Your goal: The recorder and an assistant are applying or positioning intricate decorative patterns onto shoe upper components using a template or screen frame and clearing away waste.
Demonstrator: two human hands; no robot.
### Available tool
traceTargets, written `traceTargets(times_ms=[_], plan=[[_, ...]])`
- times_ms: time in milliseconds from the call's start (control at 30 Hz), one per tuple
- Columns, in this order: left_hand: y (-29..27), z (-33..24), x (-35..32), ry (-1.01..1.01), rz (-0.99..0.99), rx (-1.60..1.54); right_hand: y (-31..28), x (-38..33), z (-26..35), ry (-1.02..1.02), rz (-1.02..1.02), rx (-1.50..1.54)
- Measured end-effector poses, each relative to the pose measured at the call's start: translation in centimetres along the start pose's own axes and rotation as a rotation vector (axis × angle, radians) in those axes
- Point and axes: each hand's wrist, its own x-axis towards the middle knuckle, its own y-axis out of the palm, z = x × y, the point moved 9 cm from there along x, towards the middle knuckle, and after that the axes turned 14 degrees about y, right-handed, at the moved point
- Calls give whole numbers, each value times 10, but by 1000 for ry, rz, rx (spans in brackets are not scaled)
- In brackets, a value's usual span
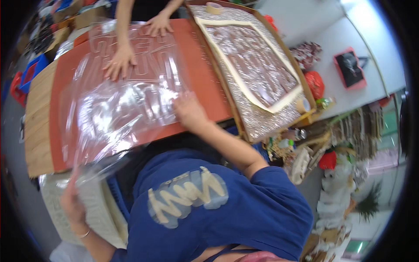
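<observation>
A large clear plastic sheet [118, 111] with moulded raised outlines lies over a reddish-brown mat [209, 94], its surface full of glare. My left hand [73, 205], somewhat blurred, is closed on the sheet's near left corner and holds it past the table's front edge. At the sheet's right edge, my right hand [190, 112] has its fingers curled on the plastic, low over the mat. Across the table, a co-worker's hand [120, 61] presses flat on the sheet, fingers spread. That person's other hand [159, 25] rests at the sheet's far right part.
To the right stands a shallow wooden-edged tray [262, 126] lined with silvery film, holding a cream-coloured frame [227, 74]. Tape rolls [302, 105] lie on it. Wooden board [39, 126] shows at the table's left end. A pale stack [83, 214] sits below my left arm.
</observation>
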Motion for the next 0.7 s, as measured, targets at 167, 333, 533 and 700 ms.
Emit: traceTargets(times_ms=[167,333,533,700], plan=[[-63,49,-68,86,-399,-102,-27,-47,47,53,4,146],[-57,59,-53,348,-282,19,-59,21,-28,182,-69,71],[-107,128,-83,340,-534,541,-14,-15,10,-96,-56,-232],[-139,120,-46,97,-901,932,-43,-15,76,-97,-118,-322]])
